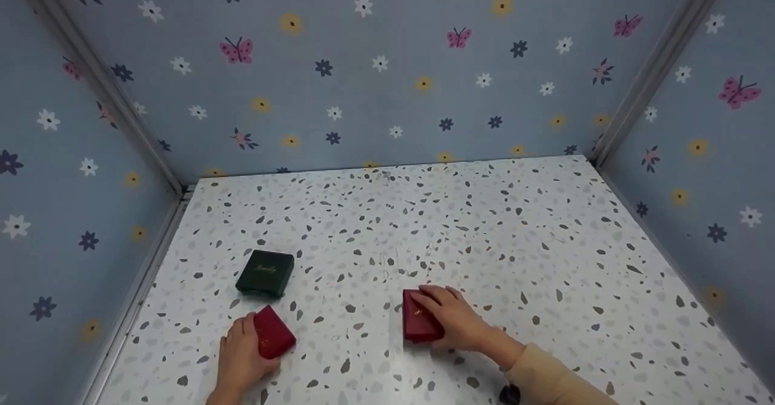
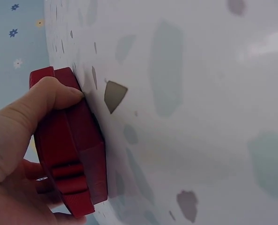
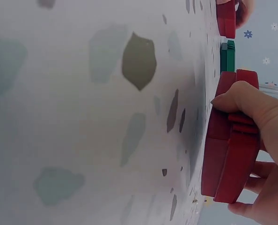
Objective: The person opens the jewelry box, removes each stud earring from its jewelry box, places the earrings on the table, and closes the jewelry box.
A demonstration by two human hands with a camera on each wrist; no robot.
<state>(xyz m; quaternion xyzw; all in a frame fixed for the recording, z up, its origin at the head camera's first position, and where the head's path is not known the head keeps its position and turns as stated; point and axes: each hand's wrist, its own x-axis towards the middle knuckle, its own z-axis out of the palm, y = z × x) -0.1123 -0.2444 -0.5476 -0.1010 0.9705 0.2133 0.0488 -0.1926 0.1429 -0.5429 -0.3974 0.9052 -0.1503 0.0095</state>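
Note:
My left hand [image 1: 241, 352] grips a small red box [image 1: 273, 332] by its sides, thumb near and fingers at the far side. In the left wrist view this red box [image 2: 71, 140] has a lid seam and sits right at the table surface. A second red box [image 1: 421, 317], with a small gold mark on top, is held by my right hand [image 1: 457, 320]. The right wrist view shows the thumb pressed on the side of that red box [image 3: 230, 145]. A dark green square box [image 1: 265, 273] with gold lettering lies just beyond my left hand, touched by neither hand.
The white speckled table [image 1: 375, 229] is enclosed at the back and sides by blue floral panels [image 1: 387, 90] with metal corner posts. A small black object [image 1: 510, 394] shows beside my right sleeve [image 1: 554, 378] at the near edge.

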